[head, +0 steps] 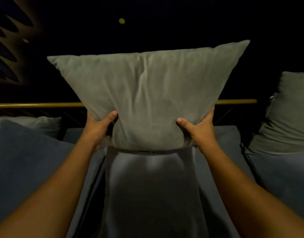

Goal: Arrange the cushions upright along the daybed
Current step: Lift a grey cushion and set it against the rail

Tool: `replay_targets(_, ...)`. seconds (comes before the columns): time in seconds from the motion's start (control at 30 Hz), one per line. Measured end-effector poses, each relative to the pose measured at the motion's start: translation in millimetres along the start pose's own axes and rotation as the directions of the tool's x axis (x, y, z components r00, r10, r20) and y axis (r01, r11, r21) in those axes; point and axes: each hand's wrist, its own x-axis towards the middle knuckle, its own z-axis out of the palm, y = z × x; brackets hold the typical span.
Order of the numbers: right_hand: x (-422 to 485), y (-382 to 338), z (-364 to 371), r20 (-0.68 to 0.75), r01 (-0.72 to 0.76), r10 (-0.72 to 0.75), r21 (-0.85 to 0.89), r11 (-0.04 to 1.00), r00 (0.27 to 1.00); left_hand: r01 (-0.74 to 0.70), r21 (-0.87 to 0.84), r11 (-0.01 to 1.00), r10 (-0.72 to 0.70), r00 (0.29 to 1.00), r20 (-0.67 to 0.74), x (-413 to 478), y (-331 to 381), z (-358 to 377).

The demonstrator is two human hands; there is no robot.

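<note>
A large grey cushion (147, 93) stands upright in the middle of the view, in front of the daybed's brass back rail (36, 105). My left hand (99, 126) grips its lower left corner and my right hand (197, 129) grips its lower right corner, thumbs on the front. Its bottom edge rests on or just above a shiny grey cushion (151, 186) lying flat on the daybed seat (233, 134). Another grey cushion (288, 114) leans upright at the right end. At the left, a grey cushion (44, 124) lies low behind a dark blue cushion (27, 160).
The room is dark; the wall behind the rail is black with a pale leaf-like pattern (8, 48) at the upper left. A dark blue seat cushion (285, 177) fills the lower right.
</note>
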Motion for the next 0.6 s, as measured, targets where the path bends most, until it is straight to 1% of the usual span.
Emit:
replay_targets(0.1,10.4,16.9,27.1,0.025,-0.048,0.05,-0.051,0.998,0.998,0.042,0.03,0.999,-0.041,0.999,-0.022,21.6,-19.4,-11.3)
replay_targets(0.17,13.5,28.6,44.6,0.06,-0.101,0.107,-0.096,0.99,0.992,0.065,0.026,0.998,-0.063,0.997,-0.042,32.1,-40.7,-17.9)
replay_targets(0.23,17.6,37.6,59.2,0.085,-0.146,0.159,-0.142,0.979,0.984,0.116,0.03,0.993,-0.114,0.992,-0.051,43.5,-64.6,-24.3)
replay_targets(0.33,27.1,46.0,75.3,0.042,-0.172,0.183,-0.192,0.966,0.982,0.162,0.103,0.981,-0.153,0.984,-0.092,60.1,-87.1,-27.9)
replay_targets(0.4,31.1,50.3,80.5,-0.002,-0.198,0.203,-0.238,0.951,0.979,0.16,0.182,0.97,-0.136,0.981,-0.138,66.8,-90.1,-22.7)
replay_targets(0.47,27.2,53.5,82.0,-0.025,-0.241,0.245,-0.298,0.924,0.969,0.118,0.219,0.969,-0.085,0.984,-0.156,67.0,-88.6,-17.8)
replay_targets(0.53,17.4,52.4,81.2,-0.044,-0.266,0.268,-0.354,0.897,0.962,0.052,0.24,0.969,-0.023,0.992,-0.123,66.3,-89.2,-20.5)
replay_targets(0.6,4.6,47.5,80.1,-0.089,-0.251,0.235,-0.396,0.883,0.968,0.007,0.24,0.971,0.013,0.997,-0.08,59.9,-85.2,-27.9)
